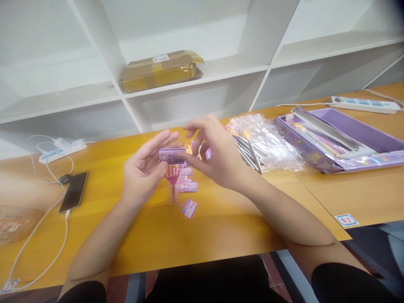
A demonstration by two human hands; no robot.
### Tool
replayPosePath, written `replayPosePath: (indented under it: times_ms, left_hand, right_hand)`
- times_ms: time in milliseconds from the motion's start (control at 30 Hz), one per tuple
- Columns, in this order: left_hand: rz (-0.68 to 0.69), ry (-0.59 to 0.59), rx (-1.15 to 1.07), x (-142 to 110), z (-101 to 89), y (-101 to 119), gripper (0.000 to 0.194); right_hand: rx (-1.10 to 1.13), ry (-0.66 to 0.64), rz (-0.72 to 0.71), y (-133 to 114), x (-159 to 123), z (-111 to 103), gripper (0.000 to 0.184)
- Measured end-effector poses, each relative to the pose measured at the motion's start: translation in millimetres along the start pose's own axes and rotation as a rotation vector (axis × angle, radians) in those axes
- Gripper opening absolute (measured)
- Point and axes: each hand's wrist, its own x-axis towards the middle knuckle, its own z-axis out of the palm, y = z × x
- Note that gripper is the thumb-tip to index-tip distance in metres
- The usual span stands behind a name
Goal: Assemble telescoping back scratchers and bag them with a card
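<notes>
Head view is showing the left hand (pixel 139 172) and right hand (pixel 217 155) meeting over the yellow-brown table (pixel 227 231), with a small purple card (pixel 172 155) sitting between them. The card is showing a darker, scalloped border along its upper edge and a paler lilac face carrying tiny coloured print, too small to read. It is tilting toward the camera, its long side running roughly level. The left hand is pinching its left end between thumb and fingers. The right thumb is touching its right end while the other right fingers are curving apart above; whether any of them is pressing from behind, I cannot tell. Just below the card, a magenta claw-shaped piece (pixel 172 176) is spreading its prongs upward over a short stem, looking blurred; I cannot tell whether it is hanging from the left hand or resting lower.

Beneath the hands, pink and purple packets (pixel 187 187) are lying in a heap, and a loose lilac card (pixel 189 208) is lying nearer the person. To the right, silver rods (pixel 249 151) are lying beside crinkled clear plastic (pixel 271 141), and an open purple box (pixel 372 160) is standing beyond.
</notes>
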Motion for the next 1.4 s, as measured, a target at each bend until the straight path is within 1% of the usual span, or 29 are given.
replayPosePath:
  times_ms: [100, 167, 233, 267, 300, 367, 400, 433, 633, 767, 867, 967, 1067, 1233, 1300, 1333, 1400]
  left_hand:
    - [0.005, 0.004, 0.05, 1, 3.5, -3, 0.059]
    - [-0.001, 0.01, 0.054, 3, 4.0, -4, 0.073]
    - [-0.054, -0.007, 0.071, 5, 1.8, -4, 0.084]
    - [-0.097, -0.023, 0.096, 6, 0.0, -4, 0.081]
    - [-0.14, -0.04, 0.129, 7, -2.1, -4, 0.071]
    - [-0.202, -0.059, 0.192, 9, -5.7, -4, 0.042]
    - [-0.213, -0.06, 0.212, 9, -6.9, -5, 0.032]
    - [-0.213, -0.055, 0.223, 10, -7.6, -5, 0.027]
    - [-0.192, -0.044, 0.216, 9, -5.6, -8, 0.026]
    - [-0.179, -0.045, 0.227, 10, -4.4, -5, 0.024]
    - [-0.17, -0.059, 0.204, 9, -3.4, -3, 0.023]
    - [-0.179, -0.057, 0.182, 10, -2.6, -4, 0.028]
    - [-0.204, -0.021, 0.191, 10, -2.7, -8, 0.03]
    - [-0.222, 0.077, 0.205, 10, -5.3, -17, 0.035]
    - [-0.218, 0.098, 0.21, 9, -5.7, -18, 0.035]
    - [-0.215, 0.1, 0.216, 9, -5.4, -17, 0.035]
    - [-0.206, 0.093, 0.232, 8, -4.0, -15, 0.033]
  right_hand:
    - [-0.004, 0.011, -0.03, 3, 0, 3, 0.018]
    - [-0.024, 0.048, -0.073, 5, 0, 4, 0.011]
    - [-0.043, 0.071, -0.127, 7, 1, 3, 0.011]
    - [-0.049, 0.071, -0.155, 8, 2, 3, 0.013]
    - [-0.057, 0.063, -0.187, 10, 2, 3, 0.014]
    - [-0.082, 0.034, -0.238, 14, 3, 1, 0.015]
    - [-0.095, 0.011, -0.253, 16, 3, 1, 0.014]
    - [-0.107, -0.014, -0.263, 18, 4, 0, 0.013]
    - [-0.151, -0.115, -0.313, 21, 3, -3, 0.007]
    - [-0.176, -0.172, -0.333, 21, 2, -5, 0.008]
    - [-0.183, -0.191, -0.331, 22, 2, -6, 0.01]
    - [-0.166, -0.199, -0.318, 25, 2, -5, 0.009]
    - [-0.149, -0.216, -0.298, 27, 2, -5, 0.009]
    - [-0.117, -0.272, -0.269, 24, 2, -5, 0.009]
    - [-0.058, -0.254, -0.216, 22, 2, -4, 0.011]
    - [-0.021, -0.226, -0.163, 21, 2, -2, 0.014]
    - [0.049, -0.18, -0.016, 19, 1, 3, 0.022]
